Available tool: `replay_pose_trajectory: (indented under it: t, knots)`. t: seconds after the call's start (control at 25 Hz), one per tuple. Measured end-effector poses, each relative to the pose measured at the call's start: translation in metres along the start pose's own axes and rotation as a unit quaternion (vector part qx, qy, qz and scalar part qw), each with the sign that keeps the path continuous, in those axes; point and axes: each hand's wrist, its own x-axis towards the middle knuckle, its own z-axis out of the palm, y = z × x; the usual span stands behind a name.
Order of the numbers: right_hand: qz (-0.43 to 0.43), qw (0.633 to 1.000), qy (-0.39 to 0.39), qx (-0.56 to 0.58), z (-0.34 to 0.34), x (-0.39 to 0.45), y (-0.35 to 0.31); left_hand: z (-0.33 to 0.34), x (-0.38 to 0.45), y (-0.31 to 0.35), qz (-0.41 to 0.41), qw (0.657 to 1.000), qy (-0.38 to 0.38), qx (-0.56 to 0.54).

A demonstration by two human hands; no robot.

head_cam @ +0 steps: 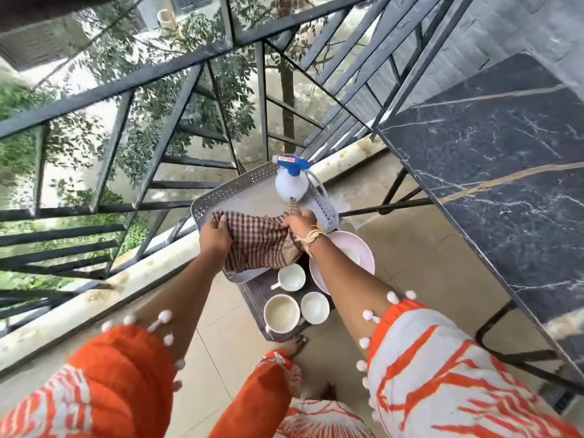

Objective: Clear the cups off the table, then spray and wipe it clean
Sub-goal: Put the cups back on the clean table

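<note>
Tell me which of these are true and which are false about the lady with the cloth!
1. Both hands hold the checked cloth. True: the left hand and right hand grip it.
2. The spray bottle has a red top. False: it is blue.
3. Three cups sit on the small table. True.
4. The cups are on the grey tray. False: they stand beside it.
5. The pink bowl is upside down. False: it is upright.
</note>
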Motion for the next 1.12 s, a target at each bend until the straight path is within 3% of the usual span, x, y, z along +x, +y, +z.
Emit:
replay_pose_trajectory:
  t: [0.16, 0.32, 0.4, 0.52, 0.6, 0.76, 1.0, 1.12]
  knots:
    - [-0.067, 0.994, -0.032, -0.081, 0.022, 0.025, -0.019, -0.004, 0.023, -0.011, -0.042, 0.999, 0.0, -0.035]
    - [-0.055, 0.965, -0.043, -0.255, 0.02, 0.037, -0.028, -0.004, 0.042, -0.024, -0.116, 0.989, -0.085, -0.034]
    - [-0.044, 0.936, -0.049, -0.347, 0.015, 0.041, -0.02, 0.0, 0.042, -0.028, -0.112, 0.989, -0.098, 0.007]
    - [-0.062, 0.913, -0.052, -0.399, 0.015, 0.034, 0.0, 0.012, 0.03, -0.039, -0.058, 0.98, -0.113, 0.151]
    - [-0.074, 0.911, -0.046, -0.402, 0.011, 0.027, 0.01, 0.023, 0.016, -0.043, -0.002, 0.959, -0.127, 0.253]
    - [-0.083, 0.941, -0.008, -0.328, -0.003, 0.007, 0.027, 0.048, -0.015, -0.036, 0.095, 0.92, -0.163, 0.343]
    - [-0.122, 0.954, 0.167, -0.219, -0.054, -0.017, 0.073, 0.109, -0.077, -0.011, 0.216, 0.902, -0.19, 0.322]
    - [-0.102, 0.952, 0.213, -0.197, -0.091, -0.017, 0.102, 0.135, -0.094, -0.006, 0.204, 0.913, -0.192, 0.296]
